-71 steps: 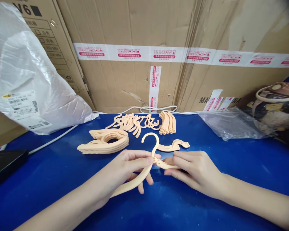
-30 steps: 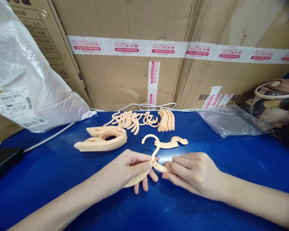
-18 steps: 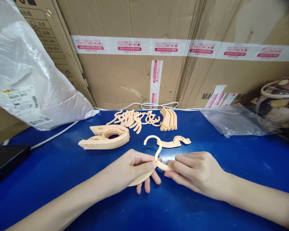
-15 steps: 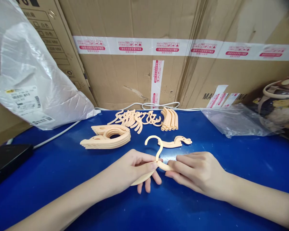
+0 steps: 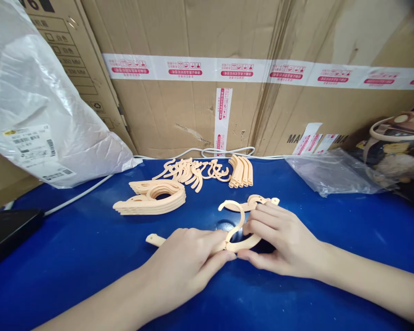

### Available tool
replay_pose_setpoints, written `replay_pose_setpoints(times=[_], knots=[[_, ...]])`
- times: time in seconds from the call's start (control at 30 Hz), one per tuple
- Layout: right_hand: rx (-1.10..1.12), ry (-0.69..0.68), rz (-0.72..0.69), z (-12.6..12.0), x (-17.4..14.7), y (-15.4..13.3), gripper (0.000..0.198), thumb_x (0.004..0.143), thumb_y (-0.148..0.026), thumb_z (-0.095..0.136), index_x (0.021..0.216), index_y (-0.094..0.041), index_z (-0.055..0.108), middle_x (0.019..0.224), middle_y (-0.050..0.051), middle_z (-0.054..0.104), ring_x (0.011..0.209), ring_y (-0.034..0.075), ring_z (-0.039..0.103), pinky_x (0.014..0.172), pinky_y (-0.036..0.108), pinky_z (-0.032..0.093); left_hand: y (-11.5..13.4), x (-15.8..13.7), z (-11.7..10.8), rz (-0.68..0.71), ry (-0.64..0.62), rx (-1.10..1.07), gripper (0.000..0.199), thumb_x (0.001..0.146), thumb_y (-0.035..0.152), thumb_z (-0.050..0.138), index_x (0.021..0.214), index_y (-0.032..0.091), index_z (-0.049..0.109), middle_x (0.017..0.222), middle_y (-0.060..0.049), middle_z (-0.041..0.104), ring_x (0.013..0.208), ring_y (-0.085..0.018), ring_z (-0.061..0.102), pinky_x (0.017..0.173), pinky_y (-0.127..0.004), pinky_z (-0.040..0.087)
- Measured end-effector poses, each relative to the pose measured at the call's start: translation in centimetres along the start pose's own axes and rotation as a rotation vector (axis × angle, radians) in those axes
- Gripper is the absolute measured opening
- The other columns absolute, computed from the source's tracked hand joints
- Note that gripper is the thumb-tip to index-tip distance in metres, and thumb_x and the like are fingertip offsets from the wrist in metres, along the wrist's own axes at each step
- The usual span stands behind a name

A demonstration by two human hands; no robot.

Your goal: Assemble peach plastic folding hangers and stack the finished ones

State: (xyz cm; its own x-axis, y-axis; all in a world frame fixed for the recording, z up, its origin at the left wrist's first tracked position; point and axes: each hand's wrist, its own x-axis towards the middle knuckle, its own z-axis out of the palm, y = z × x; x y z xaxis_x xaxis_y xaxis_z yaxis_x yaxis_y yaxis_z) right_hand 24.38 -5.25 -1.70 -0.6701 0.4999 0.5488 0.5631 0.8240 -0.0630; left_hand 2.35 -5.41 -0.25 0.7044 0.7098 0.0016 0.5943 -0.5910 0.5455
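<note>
A cream plastic folding hanger (image 5: 243, 243) lies between my hands, its arms spread to both sides and its hook pointing up and curling left. My left hand (image 5: 189, 257) is closed over the left arm, whose tip sticks out beyond the knuckles. My right hand (image 5: 286, 239) pinches the right arm between thumb and fingers, close to the middle joint. Just behind, another hanger piece (image 5: 234, 207) rests on the blue table (image 5: 207, 299), partly covered by the hook and my right fingers. A stack of folded hangers (image 5: 155, 209) lies to the left.
At the back are a pile of loose hooks and arms (image 5: 189, 172) and a bundle of hanger arms (image 5: 241, 171). Large cartons (image 5: 179, 110) stand behind a white cable (image 5: 193, 149). A white parcel bag (image 5: 65, 124), a black device (image 5: 14, 234) and a clear plastic bag (image 5: 341, 177) flank them.
The hanger has come down and its arms are spread wider. My left hand has turned palm down over the left arm, and my right hand has shifted slightly left along the right arm.
</note>
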Motion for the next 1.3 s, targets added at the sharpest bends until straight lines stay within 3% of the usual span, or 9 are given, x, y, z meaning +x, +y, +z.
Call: replay_pose_setpoints(times=[0.17,0.27,0.4,0.67,0.87,1.0,1.13,1.3], knots=[[-0.025,0.096,-0.012,-0.7,0.0,0.1,0.021,0.089,-0.037,0.055,0.089,-0.017,0.061,0.096,0.010,0.062,0.087,0.022,0.055,0.075,0.035,0.044,-0.1,0.1,-0.1,0.005,0.029,0.005,0.027,0.096,0.036,0.039,0.077,0.020,0.049,0.071,0.002,0.058,0.060,-0.013,0.051,0.054,-0.024,0.028],[-0.075,0.147,-0.046,-0.8,-0.2,0.2,0.014,0.089,-0.031,0.055,0.086,-0.018,0.060,0.088,0.009,0.062,0.081,0.021,0.055,0.069,0.034,0.043,-0.3,0.2,-0.2,-0.003,0.063,0.044,0.032,0.096,0.040,0.041,0.071,0.020,0.046,0.066,0.003,0.055,0.056,-0.012,0.049,0.053,-0.023,0.027],[-0.018,0.076,-0.089,-0.6,-0.1,0.4,0.010,0.091,-0.023,0.052,0.092,-0.017,0.060,0.072,0.003,0.061,0.066,0.016,0.053,0.060,0.029,0.040,-0.6,0.4,-0.3,-0.032,0.073,0.074,0.038,0.095,0.042,0.043,0.065,0.019,0.040,0.060,0.004,0.051,0.054,-0.011,0.045,0.051,-0.024,0.024],[0.036,-0.022,-0.016,-0.6,0.0,0.6,0.033,0.096,-0.028,0.047,0.124,-0.014,0.054,0.093,0.007,0.066,0.088,0.017,0.059,0.077,0.030,0.047,-0.7,0.3,0.0,0.064,0.035,0.078,0.030,0.096,0.038,0.042,0.073,0.019,0.047,0.068,0.002,0.059,0.056,-0.012,0.052,0.052,-0.024,0.027],[0.105,-0.046,0.092,-0.7,0.0,0.7,0.026,0.097,-0.033,0.043,0.099,-0.016,0.062,0.089,0.007,0.065,0.081,0.019,0.055,0.074,0.034,0.044,-0.4,-0.1,0.0,0.203,-0.071,0.199,0.023,0.097,0.036,0.040,0.096,0.020,0.057,0.080,-0.001,0.067,0.065,-0.017,0.062,0.053,-0.026,0.030],[0.178,-0.002,0.295,-0.5,0.1,1.0,0.024,0.097,-0.036,0.043,0.089,-0.019,0.058,0.083,0.005,0.061,0.076,0.018,0.052,0.067,0.031,0.042,-0.3,-0.1,0.0,0.270,-0.089,0.202,0.020,0.097,0.030,0.042,0.107,0.022,0.058,0.088,-0.001,0.067,0.075,-0.018,0.062,0.061,-0.027,0.036],[0.166,0.015,0.470,-0.3,0.2,1.5,0.010,0.093,-0.022,0.047,0.085,-0.021,0.053,0.080,0.001,0.057,0.074,0.017,0.051,0.066,0.030,0.039,-0.3,-0.1,0.0,0.282,-0.083,0.193,0.025,0.096,0.029,0.044,0.117,0.023,0.055,0.091,-0.002,0.066,0.080,-0.018,0.060,0.069,-0.027,0.040],[0.080,0.040,0.501,0.0,0.1,2.1,0.013,0.088,-0.010,0.043,0.086,-0.021,0.050,0.084,0.000,0.059,0.080,0.019,0.052,0.075,0.035,0.036,-0.2,-0.1,-0.3,0.268,-0.057,0.191,0.025,0.095,0.028,0.045,0.118,0.023,0.054,0.093,-0.002,0.064,0.083,-0.018,0.056,0.072,-0.028,0.041]])
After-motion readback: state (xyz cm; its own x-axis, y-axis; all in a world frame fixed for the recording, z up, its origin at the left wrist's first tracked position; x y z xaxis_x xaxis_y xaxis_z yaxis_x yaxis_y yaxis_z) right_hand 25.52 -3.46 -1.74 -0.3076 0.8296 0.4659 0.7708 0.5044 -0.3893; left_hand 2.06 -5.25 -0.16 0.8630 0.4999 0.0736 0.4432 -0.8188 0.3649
